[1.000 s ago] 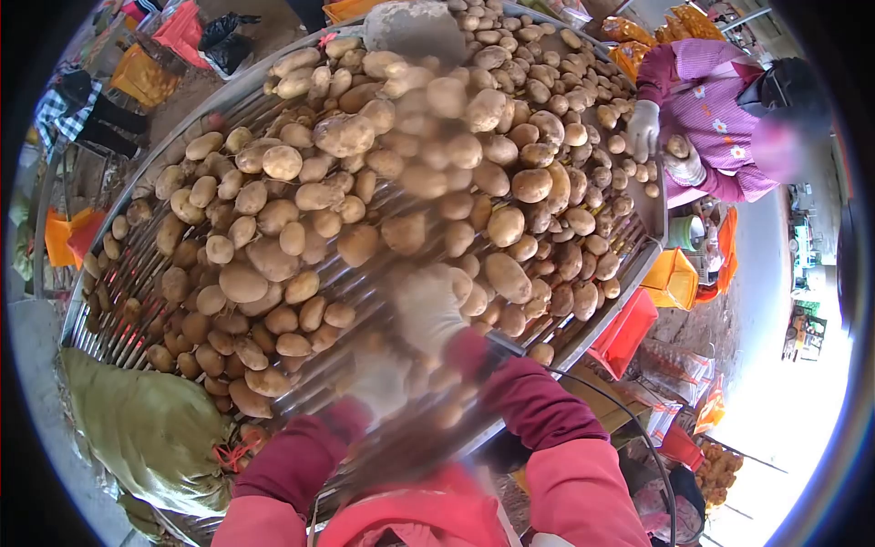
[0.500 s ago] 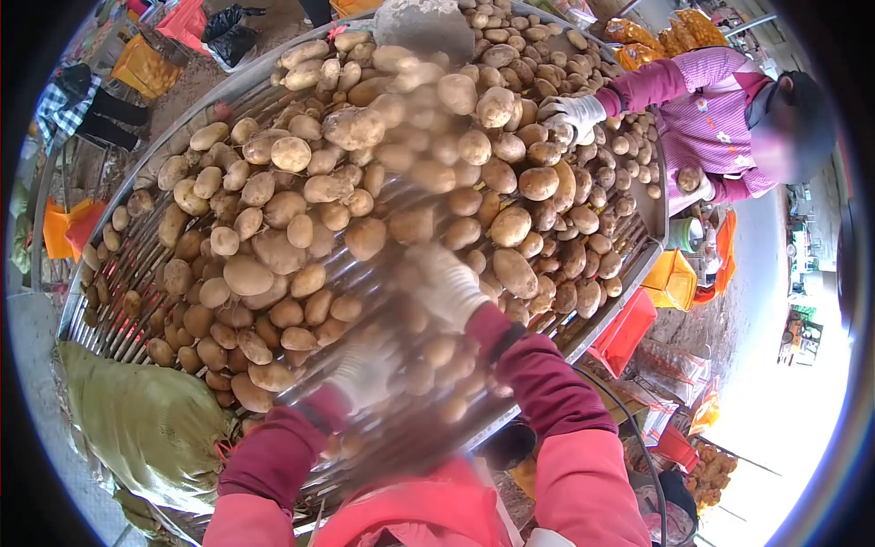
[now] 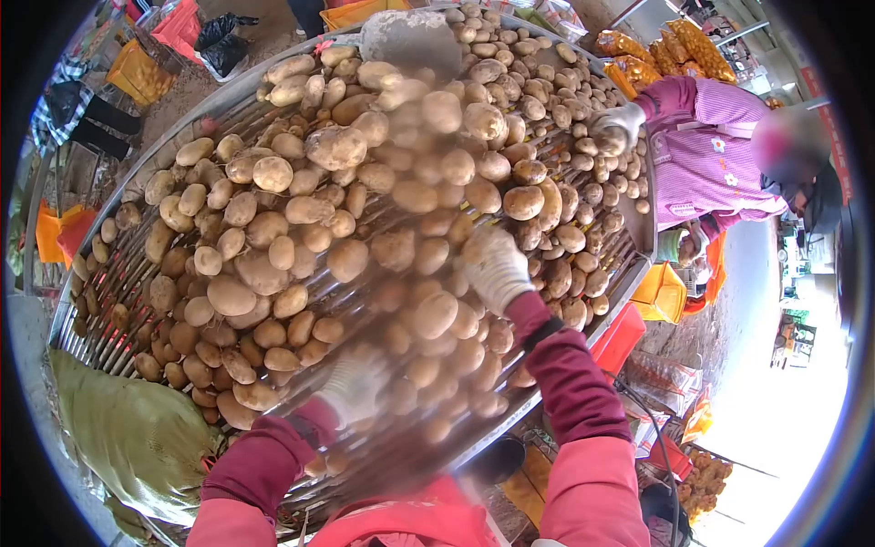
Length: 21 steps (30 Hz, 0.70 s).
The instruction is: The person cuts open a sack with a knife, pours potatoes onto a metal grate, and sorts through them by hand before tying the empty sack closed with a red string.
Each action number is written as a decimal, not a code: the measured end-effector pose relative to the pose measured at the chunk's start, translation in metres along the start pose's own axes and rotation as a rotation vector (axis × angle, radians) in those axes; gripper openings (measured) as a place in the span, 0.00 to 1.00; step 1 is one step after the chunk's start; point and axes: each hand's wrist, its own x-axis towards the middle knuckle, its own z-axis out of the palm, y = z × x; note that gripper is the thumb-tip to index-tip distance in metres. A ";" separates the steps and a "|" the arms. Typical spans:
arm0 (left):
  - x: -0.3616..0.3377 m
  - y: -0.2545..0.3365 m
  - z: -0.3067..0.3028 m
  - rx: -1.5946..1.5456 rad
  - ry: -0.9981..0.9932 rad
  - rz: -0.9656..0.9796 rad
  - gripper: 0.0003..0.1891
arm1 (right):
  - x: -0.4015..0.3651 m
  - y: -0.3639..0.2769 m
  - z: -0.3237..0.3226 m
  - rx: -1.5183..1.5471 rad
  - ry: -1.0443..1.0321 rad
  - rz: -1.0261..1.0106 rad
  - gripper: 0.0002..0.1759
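Many potatoes [image 3: 231, 296] lie piled across a slatted metal sorting table [image 3: 369, 321]. My right hand [image 3: 494, 269], in a pale knit glove, rests on the potatoes right of the middle. Its back faces me, and its fingers reach forward over the pile, apart as far as they show. Closer to my body, my left hand [image 3: 355, 383], in the same kind of glove, is low over the slats beside some loose potatoes. Blur smears its fingers. A hazy smudge covers the middle of the view and hides details between my hands.
A co-worker's gloved hand [image 3: 618, 128] touches small potatoes at the far right. A green sack [image 3: 132, 424] lies on the table's left corner. A grey metal scoop-like piece [image 3: 410, 41] sits at the far edge. Yellow crates [image 3: 660, 292] and a red crate [image 3: 621, 339] stand along the right side.
My right hand has moved forward and right onto the pile. More potatoes now lie between it and the near edge. My left hand stays low over the slats. The co-worker's hand has shifted right.
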 end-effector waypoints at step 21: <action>0.009 0.002 -0.004 0.036 -0.125 -0.038 0.15 | 0.059 0.170 -0.032 0.085 0.180 0.625 0.31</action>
